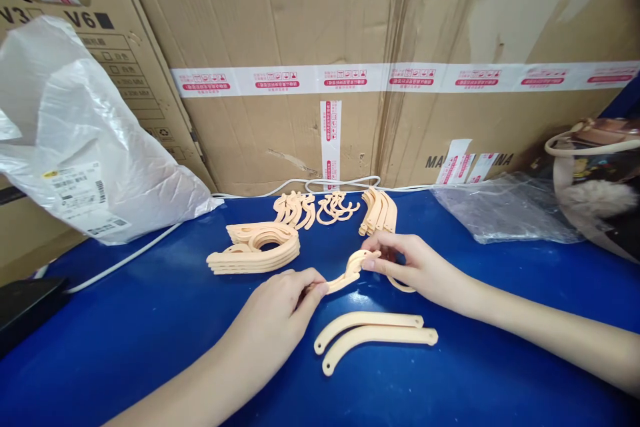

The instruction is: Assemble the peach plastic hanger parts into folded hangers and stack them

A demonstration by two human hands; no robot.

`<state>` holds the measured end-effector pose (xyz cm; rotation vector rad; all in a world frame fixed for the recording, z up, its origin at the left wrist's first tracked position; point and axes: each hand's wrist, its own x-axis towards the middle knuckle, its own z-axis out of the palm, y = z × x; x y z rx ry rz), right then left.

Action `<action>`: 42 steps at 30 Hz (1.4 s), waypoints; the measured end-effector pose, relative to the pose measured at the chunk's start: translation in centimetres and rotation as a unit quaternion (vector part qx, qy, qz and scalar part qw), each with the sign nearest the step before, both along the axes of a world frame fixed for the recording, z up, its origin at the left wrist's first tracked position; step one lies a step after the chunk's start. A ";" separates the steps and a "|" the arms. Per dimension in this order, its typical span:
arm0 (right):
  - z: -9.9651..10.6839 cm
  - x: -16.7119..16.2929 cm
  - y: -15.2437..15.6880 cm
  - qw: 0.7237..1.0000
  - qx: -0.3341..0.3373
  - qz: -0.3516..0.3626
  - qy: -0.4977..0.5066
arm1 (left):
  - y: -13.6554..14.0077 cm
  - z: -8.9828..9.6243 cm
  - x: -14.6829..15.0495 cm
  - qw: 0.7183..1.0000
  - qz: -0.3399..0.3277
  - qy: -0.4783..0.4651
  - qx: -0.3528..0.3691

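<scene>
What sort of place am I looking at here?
Perhaps a makeshift workspace in a storage or packing area: taped cardboard boxes stand behind a blue work surface, where matching cream pieces lie in groups.

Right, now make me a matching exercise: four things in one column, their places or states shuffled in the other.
1. small piece
2. loose bars
3. white parcel
4. clear bag

A. at the left, bearing a printed label
B. cream, lying side by side
C. at the right on the blue table
D. between left hand and right hand

Pairs: 1-D, 2-B, 3-A, 4-C
</scene>
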<state>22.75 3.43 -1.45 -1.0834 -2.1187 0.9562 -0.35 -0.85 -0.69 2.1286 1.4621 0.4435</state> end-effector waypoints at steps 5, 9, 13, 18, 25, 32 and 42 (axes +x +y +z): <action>-0.8 0.1 0.5 0.997 0.052 -0.008 -0.047 | -0.4 -0.2 0.1 0.970 -0.027 0.182 0.161; -1.0 0.2 0.9 0.986 0.121 -0.020 -0.109 | -0.4 -0.8 0.1 0.909 -0.046 0.259 0.324; -0.9 0.1 0.7 0.967 0.196 -0.050 -0.155 | -0.4 -1.2 0.3 0.891 -0.108 0.208 0.389; -1.1 -0.1 0.4 0.938 0.274 -0.057 -0.205 | -0.6 -1.0 0.5 0.910 -0.156 0.173 0.343; -1.4 -0.1 0.3 0.895 0.355 -0.048 -0.266 | -0.5 -1.3 0.3 0.916 -0.142 0.186 0.325; -1.2 -0.1 0.2 0.873 0.405 0.001 -0.270 | -0.5 -1.7 0.3 0.910 -0.130 0.202 0.338; -1.2 0.0 0.4 0.890 0.371 -0.016 -0.264 | -0.5 -2.0 0.3 0.915 -0.123 0.219 0.314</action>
